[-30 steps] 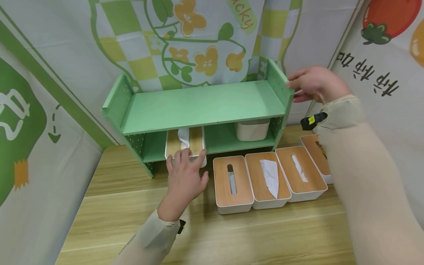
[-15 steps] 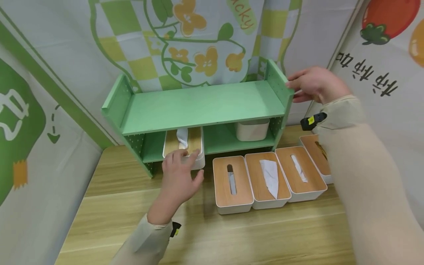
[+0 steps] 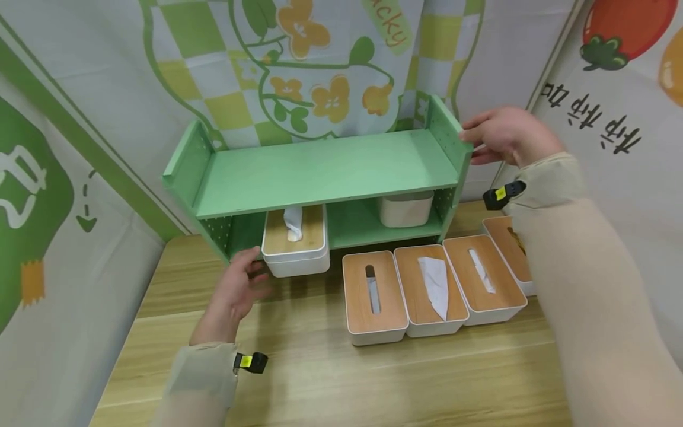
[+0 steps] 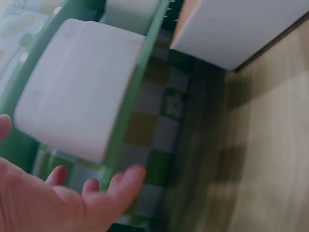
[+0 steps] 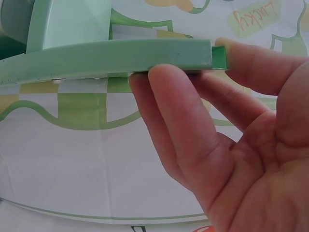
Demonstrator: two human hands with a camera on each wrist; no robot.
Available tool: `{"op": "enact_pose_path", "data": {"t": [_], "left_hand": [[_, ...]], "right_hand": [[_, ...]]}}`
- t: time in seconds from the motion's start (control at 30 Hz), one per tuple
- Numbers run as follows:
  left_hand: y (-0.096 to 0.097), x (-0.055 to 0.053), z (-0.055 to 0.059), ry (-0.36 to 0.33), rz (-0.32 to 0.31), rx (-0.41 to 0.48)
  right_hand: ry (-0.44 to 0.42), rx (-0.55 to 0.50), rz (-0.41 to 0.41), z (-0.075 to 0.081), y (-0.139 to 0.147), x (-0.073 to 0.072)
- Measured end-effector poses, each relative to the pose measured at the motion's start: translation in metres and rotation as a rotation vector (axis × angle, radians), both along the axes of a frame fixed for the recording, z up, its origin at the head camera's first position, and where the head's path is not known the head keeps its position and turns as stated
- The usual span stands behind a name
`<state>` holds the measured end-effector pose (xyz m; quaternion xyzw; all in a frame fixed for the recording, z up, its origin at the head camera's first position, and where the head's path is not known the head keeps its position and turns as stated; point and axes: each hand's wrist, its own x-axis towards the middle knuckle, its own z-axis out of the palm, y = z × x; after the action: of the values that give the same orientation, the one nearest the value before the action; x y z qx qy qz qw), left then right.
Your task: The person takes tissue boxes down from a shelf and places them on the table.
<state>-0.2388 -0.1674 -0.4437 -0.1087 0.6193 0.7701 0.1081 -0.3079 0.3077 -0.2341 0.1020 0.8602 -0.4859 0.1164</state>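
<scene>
A green two-tier shelf stands on the wooden table. On its lower tier at left sits a white tissue box with a wood-look lid and a tissue poking out; its front end overhangs the tier's edge. My left hand is at that box's left front corner, fingers loosely extended and holding nothing. In the left wrist view its fingers spread beside the white box. My right hand holds the shelf's right side panel, thumb at the edge and fingers against the outer face.
Several similar tissue boxes stand in a row on the table: one with a slot, one with a tissue sheet, others further right, the last partly behind my right arm. A cream container sits on the lower tier at right.
My left hand has come off the front of the tissue box and moved left and down to its left corner. The box sits slightly further left and forward. My right hand has stayed put.
</scene>
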Motion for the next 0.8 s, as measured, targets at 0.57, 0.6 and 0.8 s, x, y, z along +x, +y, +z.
{"op": "enact_pose_path", "data": {"t": [0.57,0.6,0.8], "left_hand": [[0.0016,-0.0006,-0.0106,-0.024,-0.068,0.111],[0.0006,-0.0011,-0.011,-0.02,-0.067,0.111],[-0.0034,-0.0082,-0.0122,-0.031,-0.074,0.129]], "right_hand": [[0.01,0.01,0.009,0.0012,-0.0008,0.002],[0.008,0.007,0.008,0.0012,-0.0009,0.0023],[0.009,0.006,0.004,0.0011,-0.0021,0.0034]]}}
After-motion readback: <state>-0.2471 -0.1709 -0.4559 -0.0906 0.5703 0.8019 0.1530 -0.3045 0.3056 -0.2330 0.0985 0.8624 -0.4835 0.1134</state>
